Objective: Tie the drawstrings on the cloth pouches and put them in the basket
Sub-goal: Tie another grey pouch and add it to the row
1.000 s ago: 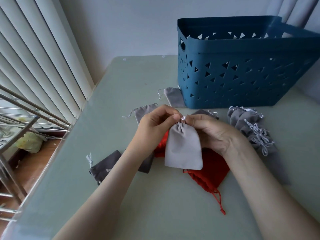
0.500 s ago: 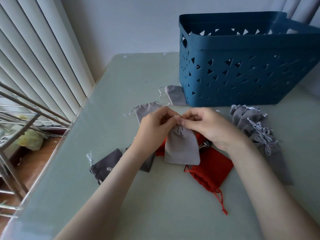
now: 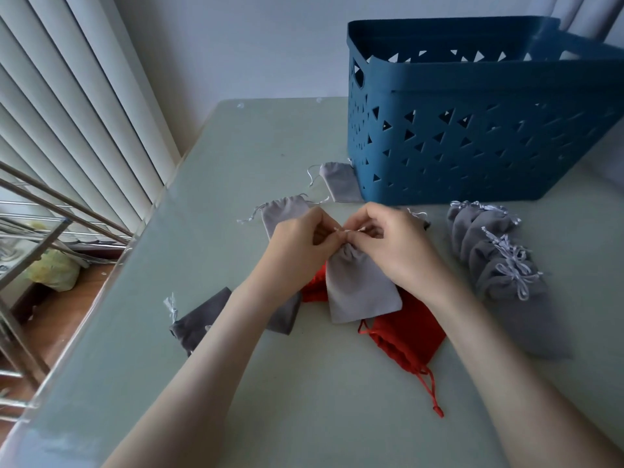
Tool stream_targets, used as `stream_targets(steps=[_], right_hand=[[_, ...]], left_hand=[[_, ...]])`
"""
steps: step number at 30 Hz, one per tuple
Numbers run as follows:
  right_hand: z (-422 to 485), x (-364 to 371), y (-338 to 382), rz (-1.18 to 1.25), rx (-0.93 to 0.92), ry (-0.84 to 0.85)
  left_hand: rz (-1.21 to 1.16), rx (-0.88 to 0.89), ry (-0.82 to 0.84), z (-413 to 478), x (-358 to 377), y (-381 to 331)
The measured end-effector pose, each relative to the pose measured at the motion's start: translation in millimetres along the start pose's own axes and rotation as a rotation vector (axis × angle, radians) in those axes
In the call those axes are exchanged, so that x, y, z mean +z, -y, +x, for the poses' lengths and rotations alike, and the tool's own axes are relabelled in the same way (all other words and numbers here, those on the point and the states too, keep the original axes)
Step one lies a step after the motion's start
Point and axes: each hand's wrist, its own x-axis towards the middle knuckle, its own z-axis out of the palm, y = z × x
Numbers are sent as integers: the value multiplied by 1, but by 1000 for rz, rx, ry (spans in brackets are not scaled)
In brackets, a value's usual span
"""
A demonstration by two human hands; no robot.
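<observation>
A light grey cloth pouch hangs from both hands at the table's middle, its neck gathered. My left hand and my right hand each pinch a white drawstring end at the pouch's top, fingertips almost touching. Under it lie a red pouch with a trailing red cord and another red one, mostly hidden. The blue plastic basket with triangle cut-outs stands behind, to the right. A row of grey pouches with tied bows lies to the right of my hands.
Loose grey pouches lie near the basket's corner and behind my left hand; a dark grey one lies at the left. The green table's left edge borders white blinds and a metal rack.
The pouch and both hands have shifted slightly away from me, and the fingers have drawn closer together on the drawstring ends. The view has tilted a little.
</observation>
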Motion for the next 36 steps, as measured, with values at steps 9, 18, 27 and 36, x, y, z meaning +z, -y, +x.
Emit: stream_targets(steps=[9,18,27,36], right_hand=[[-2,-2,4,195,84,15],[0,-5,3,606,114,198],[0,-7,1,593,84,203],[1,-3,1,508,48,196]], left_hand=[[247,248,-149,-4,12,13],[124,342,-230,-8,13,8],[44,258,-211,-15,11,1],[120,306,-252,-10,10,7]])
